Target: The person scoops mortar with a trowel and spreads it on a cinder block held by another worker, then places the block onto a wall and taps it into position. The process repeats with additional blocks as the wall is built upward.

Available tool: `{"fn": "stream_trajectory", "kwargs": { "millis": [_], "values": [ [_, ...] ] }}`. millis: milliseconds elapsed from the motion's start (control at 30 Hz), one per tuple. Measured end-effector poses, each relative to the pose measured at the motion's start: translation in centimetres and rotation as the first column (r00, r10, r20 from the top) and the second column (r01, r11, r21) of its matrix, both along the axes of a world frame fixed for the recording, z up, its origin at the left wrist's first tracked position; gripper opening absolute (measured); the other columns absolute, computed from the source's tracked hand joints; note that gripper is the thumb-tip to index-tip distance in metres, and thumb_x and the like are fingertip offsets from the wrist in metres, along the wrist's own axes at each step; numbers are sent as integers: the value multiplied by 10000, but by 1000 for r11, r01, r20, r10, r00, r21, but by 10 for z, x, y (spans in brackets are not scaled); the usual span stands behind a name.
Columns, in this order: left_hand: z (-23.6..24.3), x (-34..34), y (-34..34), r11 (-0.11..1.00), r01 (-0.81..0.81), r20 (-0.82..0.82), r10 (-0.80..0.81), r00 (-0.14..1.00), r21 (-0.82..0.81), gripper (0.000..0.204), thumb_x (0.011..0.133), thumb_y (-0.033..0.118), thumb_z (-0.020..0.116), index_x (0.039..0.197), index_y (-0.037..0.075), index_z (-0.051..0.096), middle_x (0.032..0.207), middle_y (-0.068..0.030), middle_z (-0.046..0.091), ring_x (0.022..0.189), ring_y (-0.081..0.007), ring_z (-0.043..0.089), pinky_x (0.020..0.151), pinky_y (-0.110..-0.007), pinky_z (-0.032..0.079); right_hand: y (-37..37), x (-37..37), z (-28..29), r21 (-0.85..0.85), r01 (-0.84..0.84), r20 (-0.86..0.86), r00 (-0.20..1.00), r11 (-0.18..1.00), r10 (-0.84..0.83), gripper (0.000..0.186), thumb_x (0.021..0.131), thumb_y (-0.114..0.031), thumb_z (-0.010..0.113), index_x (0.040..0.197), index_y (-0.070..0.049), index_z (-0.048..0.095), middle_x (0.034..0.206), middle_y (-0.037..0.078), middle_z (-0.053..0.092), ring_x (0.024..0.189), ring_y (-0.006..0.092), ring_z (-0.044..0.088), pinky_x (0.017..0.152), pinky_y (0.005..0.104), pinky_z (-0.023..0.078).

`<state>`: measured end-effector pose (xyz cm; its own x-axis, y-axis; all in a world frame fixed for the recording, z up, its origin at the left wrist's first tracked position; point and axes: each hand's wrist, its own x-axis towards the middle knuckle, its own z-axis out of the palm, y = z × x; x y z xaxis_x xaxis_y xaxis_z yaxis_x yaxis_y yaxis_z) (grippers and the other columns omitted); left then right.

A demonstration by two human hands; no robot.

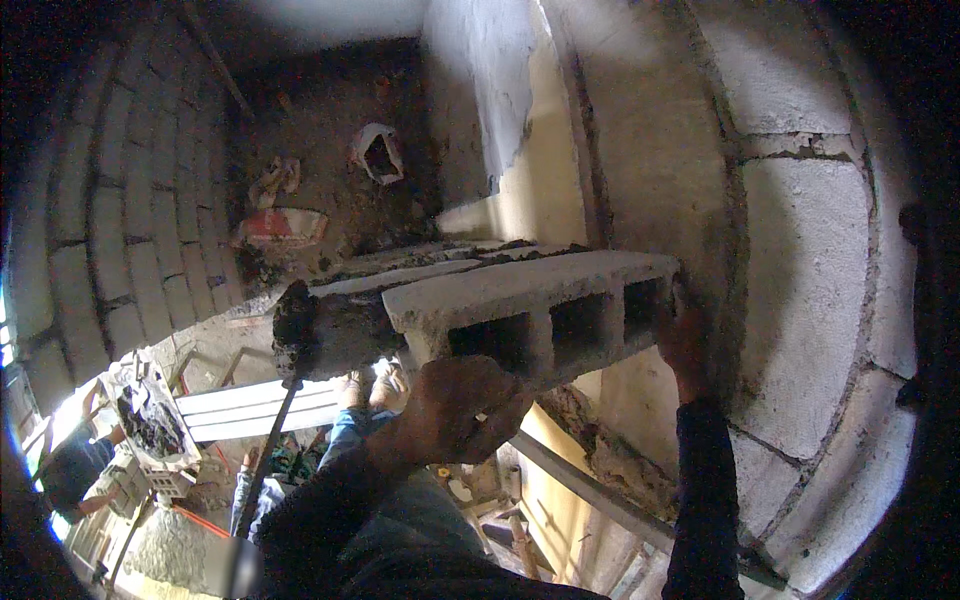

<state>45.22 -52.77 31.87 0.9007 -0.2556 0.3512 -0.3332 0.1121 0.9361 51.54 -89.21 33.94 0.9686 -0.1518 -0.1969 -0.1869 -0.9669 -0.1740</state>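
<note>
A grey hollow concrete block (530,283) lies on its side along the top of a block wall, its row of open cells facing me. My left hand (462,408) is closed at the block's near lower edge, below the left cell. My right hand (683,338) grips the block's right end, by the side wall, with its fingers partly in shadow. Left of the block, dark wet mortar (292,330) clings to the end of the wall course (350,335). What lies under the block is mostly hidden.
Block walls rise at the right (800,290) and left (150,230). Beyond the course lie a torn bag (380,153) and red-white scrap (283,228). Below left are white planks (260,408) with feet on them, a mortar tub (150,415) and another person's dark sleeve (75,470).
</note>
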Motion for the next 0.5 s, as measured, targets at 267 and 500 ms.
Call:
{"fn": "stream_trajectory", "kwargs": {
  "millis": [267, 500],
  "values": [
    [4, 5, -1, 983, -141, 205, 115, 972, 118, 191, 744, 23, 728, 882, 17, 596, 719, -97, 601, 519, -239, 558, 439, -355, 427, -14, -1, -8, -34, -201, 116, 972, 979, 204, 461, 963, -330, 521, 1275, 9, 538, 1163, 246, 621, 1038, 369, 625, 865, 424, 482],
    [4, 4, 0, 994, -57, 82, 50, 995, 98, 221, 738, 30, 738, 901, 23, 589, 661, -88, 565, 508, -248, 546, 430, -357, 413, -25, -9, -11, -22, -91, -18, 996, 996, 90, 477, 965, -319, 516, 1302, 18, 509, 1150, 252, 626, 1015, 390, 630, 837, 430, 491]
  ]
}}
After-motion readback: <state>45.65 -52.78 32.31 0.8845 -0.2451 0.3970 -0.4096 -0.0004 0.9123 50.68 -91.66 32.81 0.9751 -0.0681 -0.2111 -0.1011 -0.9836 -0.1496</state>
